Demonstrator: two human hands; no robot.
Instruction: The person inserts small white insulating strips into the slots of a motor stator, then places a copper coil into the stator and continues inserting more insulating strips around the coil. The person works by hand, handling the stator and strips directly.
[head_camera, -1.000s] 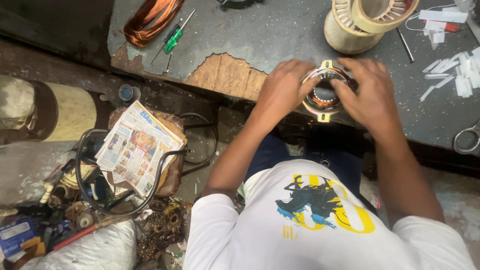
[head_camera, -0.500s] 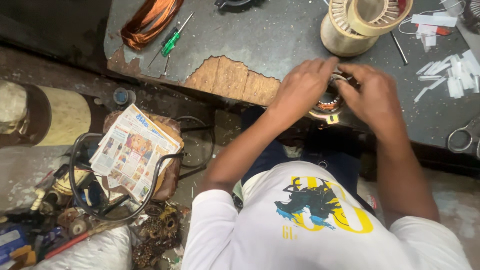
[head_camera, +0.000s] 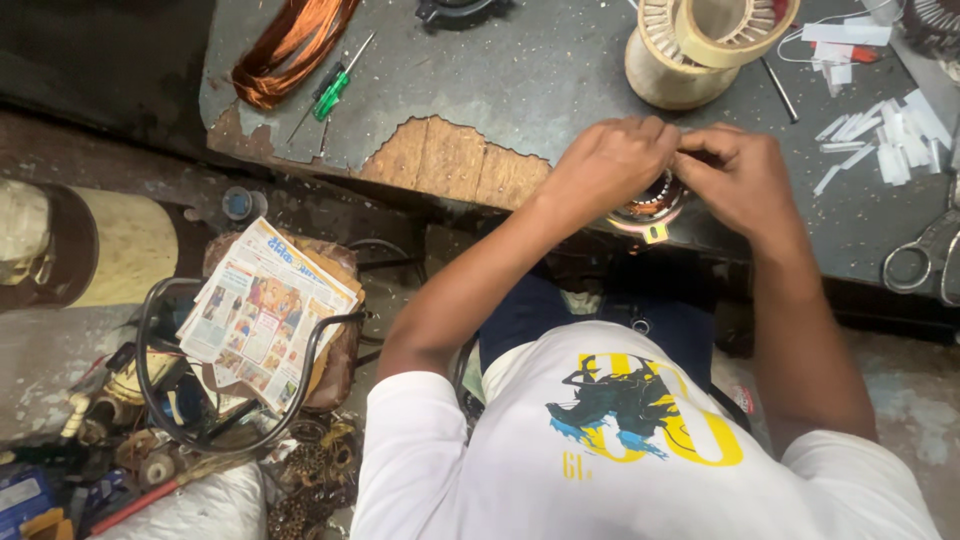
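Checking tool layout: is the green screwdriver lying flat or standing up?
Lying flat. The green screwdriver rests lengthwise on the grey worktop, beside the copper wire coil, apart from both hands.

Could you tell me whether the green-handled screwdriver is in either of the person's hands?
No, the screwdriver lies on the table beside the copper wire coil, well apart from both hands.

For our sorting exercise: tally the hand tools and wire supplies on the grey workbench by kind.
Green-handled screwdriver: 1
Metal scissors: 1
Coil of copper wire: 1
Roll of tan tape: 1
Round copper-wound metal stator under both hands: 1
Total: 5
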